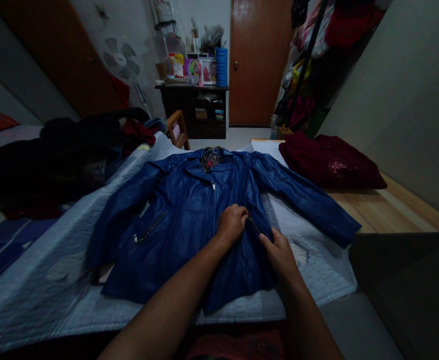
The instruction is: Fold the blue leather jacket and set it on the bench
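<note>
A blue leather jacket (184,215) lies spread front side up, both sleeves stretched out to the sides. Its front zipper pull (213,185) sits below the collar, and a patterned lining (211,159) shows at the neck. My left hand (232,223) is closed at the upper end of the right-hand pocket zipper (254,226), fingers pinched together; the small part between them is hidden. At the zipper's lower end, my right hand (279,247) grips the jacket's edge, thumb on top. The other pocket zipper (151,227) is on the left side.
Beneath the jacket is a light quilted cover (73,280). A folded maroon garment (335,162) rests on a wooden ledge (392,210) at right. Dark clothes (80,150) are heaped at left. Behind stand a fan (124,57), a wooden chair (178,130) and a dark cabinet (178,107).
</note>
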Motion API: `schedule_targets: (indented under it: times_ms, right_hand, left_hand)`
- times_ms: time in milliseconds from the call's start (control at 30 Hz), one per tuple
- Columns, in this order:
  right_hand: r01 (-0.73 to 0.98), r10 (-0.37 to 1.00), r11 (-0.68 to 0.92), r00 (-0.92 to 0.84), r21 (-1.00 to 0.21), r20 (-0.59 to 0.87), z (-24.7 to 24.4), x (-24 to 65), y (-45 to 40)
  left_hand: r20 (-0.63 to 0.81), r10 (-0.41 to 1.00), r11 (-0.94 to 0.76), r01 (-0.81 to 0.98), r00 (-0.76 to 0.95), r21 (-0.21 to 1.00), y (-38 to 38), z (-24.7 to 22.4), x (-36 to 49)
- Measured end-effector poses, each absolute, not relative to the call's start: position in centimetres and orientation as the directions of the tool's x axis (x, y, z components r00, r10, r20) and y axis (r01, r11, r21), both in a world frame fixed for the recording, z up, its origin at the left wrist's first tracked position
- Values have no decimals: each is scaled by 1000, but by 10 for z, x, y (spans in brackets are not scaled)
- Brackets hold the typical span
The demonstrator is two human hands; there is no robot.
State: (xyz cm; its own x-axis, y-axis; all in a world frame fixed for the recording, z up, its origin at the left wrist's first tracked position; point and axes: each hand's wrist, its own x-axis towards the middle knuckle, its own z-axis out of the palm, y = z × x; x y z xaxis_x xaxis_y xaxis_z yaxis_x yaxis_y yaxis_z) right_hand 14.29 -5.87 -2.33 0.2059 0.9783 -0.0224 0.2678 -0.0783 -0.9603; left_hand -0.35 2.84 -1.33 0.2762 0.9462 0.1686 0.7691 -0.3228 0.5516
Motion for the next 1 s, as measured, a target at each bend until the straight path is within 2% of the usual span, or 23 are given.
schedule_targets:
  times_ms: [600, 1000]
  right_hand:
    - [254, 975, -109, 218, -961, -52, -29, 146, -62]
    - [285, 971, -105, 236, -953, -37, -28, 145, -62]
  left_hand:
    - [220, 952, -297, 819, 213, 491, 60, -11, -14]
    - [165, 971, -232, 850, 174, 473, 63, -20, -11]
